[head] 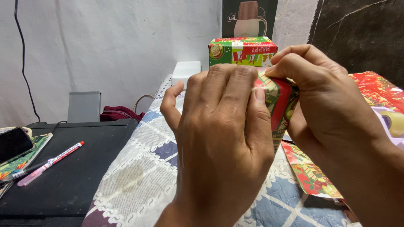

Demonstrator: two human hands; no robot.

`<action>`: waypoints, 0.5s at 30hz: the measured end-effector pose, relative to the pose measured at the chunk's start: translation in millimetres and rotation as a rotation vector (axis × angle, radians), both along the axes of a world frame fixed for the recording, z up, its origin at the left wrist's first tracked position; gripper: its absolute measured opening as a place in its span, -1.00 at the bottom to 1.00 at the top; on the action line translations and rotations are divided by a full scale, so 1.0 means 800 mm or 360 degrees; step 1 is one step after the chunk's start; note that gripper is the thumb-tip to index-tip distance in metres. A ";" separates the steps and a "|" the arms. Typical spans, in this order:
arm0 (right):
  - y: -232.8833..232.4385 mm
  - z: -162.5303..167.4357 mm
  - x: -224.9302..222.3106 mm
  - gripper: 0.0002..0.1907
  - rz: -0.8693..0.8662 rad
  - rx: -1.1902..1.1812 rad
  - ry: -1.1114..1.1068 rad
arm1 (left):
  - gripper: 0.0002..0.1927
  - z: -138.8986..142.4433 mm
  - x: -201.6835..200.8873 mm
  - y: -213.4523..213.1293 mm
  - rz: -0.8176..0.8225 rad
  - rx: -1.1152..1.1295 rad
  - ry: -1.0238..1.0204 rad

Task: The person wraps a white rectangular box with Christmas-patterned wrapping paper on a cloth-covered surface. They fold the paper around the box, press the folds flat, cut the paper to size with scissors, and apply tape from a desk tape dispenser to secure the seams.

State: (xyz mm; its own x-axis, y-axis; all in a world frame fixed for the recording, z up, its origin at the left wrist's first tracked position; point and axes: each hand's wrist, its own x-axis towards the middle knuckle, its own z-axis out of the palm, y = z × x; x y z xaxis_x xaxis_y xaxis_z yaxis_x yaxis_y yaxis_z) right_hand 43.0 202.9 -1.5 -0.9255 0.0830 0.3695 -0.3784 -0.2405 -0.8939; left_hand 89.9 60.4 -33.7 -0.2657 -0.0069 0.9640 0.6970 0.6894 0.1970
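Note:
My left hand [221, 138] and my right hand [322, 96] both grip a small parcel [281, 101] covered in red and green festive wrapping paper, held up over a quilted cloth [139, 168]. The left fingers press the paper on the near face. The right fingertips pinch the paper's top edge. Most of the parcel is hidden behind my hands.
A wrapped box [242, 50] stands behind, with a white block [186, 71] beside it and a dark carton [249, 19] against the wall. Loose wrapping paper [311, 172] lies at right. On the black surface [75, 168] at left lie pens [50, 164] and a phone [14, 143].

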 end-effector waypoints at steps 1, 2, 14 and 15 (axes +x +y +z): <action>0.000 0.001 0.002 -0.90 0.0026 -0.0011 0.0023 | -0.78 0.001 0.001 -0.001 -0.0026 -0.0022 -0.0033; 0.000 0.001 0.004 -0.91 0.0053 -0.0021 0.0046 | -0.77 0.001 0.002 -0.001 -0.0052 -0.0042 -0.0066; 0.120 -0.017 -0.005 -0.75 -0.0876 0.0843 0.0018 | -0.55 -0.005 0.012 0.006 0.0003 -0.0219 -0.0130; 0.150 -0.027 -0.016 -0.75 -0.1111 0.1041 0.0013 | -0.54 -0.005 0.011 0.008 0.0012 -0.0223 -0.0146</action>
